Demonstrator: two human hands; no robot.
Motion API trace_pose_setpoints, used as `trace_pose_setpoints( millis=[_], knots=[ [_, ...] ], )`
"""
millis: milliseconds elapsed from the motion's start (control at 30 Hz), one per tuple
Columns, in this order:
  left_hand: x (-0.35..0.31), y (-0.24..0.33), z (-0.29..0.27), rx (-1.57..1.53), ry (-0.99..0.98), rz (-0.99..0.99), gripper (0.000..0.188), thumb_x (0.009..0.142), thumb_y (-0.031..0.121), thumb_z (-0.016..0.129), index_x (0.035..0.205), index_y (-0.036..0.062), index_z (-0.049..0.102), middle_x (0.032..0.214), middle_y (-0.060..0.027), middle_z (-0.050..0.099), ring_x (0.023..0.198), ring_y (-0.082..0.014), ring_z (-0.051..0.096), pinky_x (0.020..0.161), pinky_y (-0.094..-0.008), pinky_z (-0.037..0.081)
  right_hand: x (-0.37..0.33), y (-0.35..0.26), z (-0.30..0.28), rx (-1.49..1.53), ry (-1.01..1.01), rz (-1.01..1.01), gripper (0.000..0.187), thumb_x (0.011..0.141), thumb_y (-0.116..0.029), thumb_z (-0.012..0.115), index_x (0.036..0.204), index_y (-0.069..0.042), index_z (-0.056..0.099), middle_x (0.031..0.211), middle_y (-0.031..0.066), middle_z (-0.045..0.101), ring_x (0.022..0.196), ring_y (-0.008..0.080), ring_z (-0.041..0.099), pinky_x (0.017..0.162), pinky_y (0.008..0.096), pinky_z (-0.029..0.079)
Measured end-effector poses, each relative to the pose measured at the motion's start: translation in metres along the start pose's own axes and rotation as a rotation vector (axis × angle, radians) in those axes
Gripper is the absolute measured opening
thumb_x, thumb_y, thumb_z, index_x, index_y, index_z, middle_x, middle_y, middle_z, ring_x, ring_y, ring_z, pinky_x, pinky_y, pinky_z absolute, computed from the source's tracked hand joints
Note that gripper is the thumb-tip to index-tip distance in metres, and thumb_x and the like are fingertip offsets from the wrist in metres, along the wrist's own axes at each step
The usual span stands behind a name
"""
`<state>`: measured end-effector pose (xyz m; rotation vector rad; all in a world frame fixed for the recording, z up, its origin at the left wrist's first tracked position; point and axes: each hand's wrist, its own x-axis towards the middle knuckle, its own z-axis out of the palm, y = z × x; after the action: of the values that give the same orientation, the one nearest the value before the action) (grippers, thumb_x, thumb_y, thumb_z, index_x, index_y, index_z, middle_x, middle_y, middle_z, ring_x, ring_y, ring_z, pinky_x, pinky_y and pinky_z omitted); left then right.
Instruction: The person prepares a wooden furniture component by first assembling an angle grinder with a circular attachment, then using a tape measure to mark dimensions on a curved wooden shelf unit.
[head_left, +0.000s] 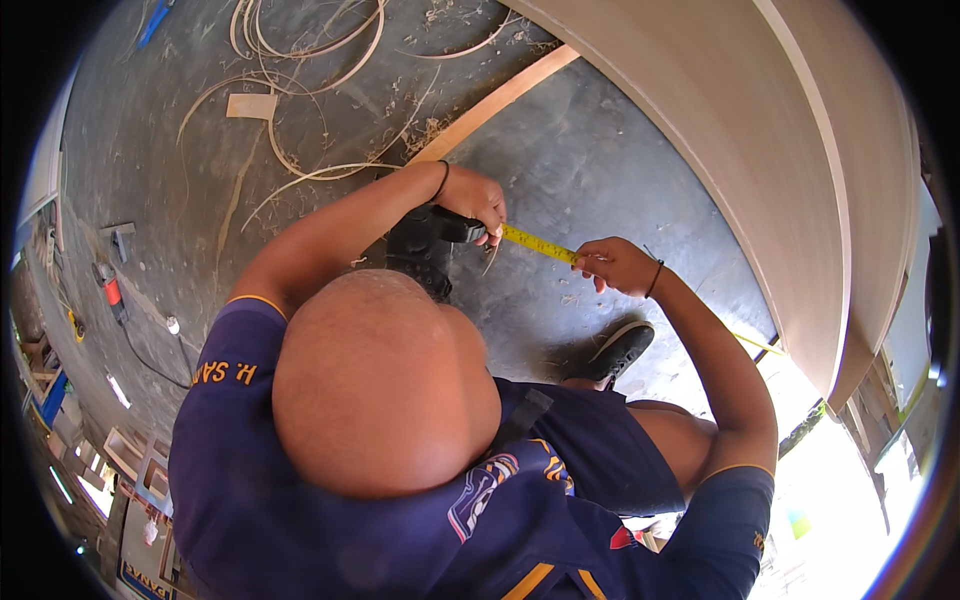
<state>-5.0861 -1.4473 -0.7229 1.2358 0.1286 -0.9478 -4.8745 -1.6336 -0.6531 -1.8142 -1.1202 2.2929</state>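
A yellow tape measure [540,243] is stretched between my two hands, sloping down to the right. My left hand [474,200] has its fingers closed at the left end of the blade. Beneath that palm is a black rounded thing [460,230]; I cannot tell whether it is the tape's case or part of a shoe. At the other end, my right hand [618,267] pinches the blade between thumb and fingers. A thin pale strip [491,262] hangs just below my left fingers. Both wrists wear dark bands.
A long wooden strip [500,98] lies on the grey floor beyond my hands. Coiled thin strips [330,60] and shavings are scattered at far left. Large curved wooden panels [700,110] rise on the right. A red corded power tool [111,290] lies left; my shoe [622,348] is below.
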Motion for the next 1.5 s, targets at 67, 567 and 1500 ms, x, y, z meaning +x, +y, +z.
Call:
trace_pose_setpoints(
  millis=[67,567,1500],
  knots=[
    [-0.01,0.018,-0.002,0.04,-0.044,-0.042,0.024,0.079,0.024,0.06,0.086,0.0014,0.067,0.071,-0.0012,0.064,0.069,-0.0085,0.056,0.064,-0.0234,0.042,-0.003,-0.001,-0.002,0.006,-0.001,0.018,0.025,0.088,-0.022,0.049,0.092,-0.001,0.062,0.074,0.0041,0.057,0.057,0.0126,0.055,0.058,0.0266,0.044],
    [-0.047,0.019,-0.015,-0.101,-0.071,-0.006,0.026,0.074,0.015,0.063,0.092,-0.0033,0.062,0.073,-0.003,0.063,0.067,-0.0084,0.058,0.062,-0.0221,0.044,-0.047,-0.001,-0.021,0.013,0.064,0.067,0.024,0.087,-0.024,0.05,0.087,-0.004,0.062,0.069,0.003,0.055,0.056,0.0108,0.048,0.055,0.0259,0.041],
    [-0.025,0.045,0.009,0.216,-0.043,0.056,0.043,0.072,0.027,0.071,0.101,-0.0013,0.055,0.078,-0.0044,0.062,0.073,-0.0129,0.057,0.069,-0.0265,0.043,-0.039,-0.039,0.018,0.003,0.13,-0.066,0.025,0.088,-0.021,0.049,0.091,0.001,0.061,0.068,0.0096,0.059,0.055,0.0172,0.06,0.057,0.03,0.048]
  ],
)
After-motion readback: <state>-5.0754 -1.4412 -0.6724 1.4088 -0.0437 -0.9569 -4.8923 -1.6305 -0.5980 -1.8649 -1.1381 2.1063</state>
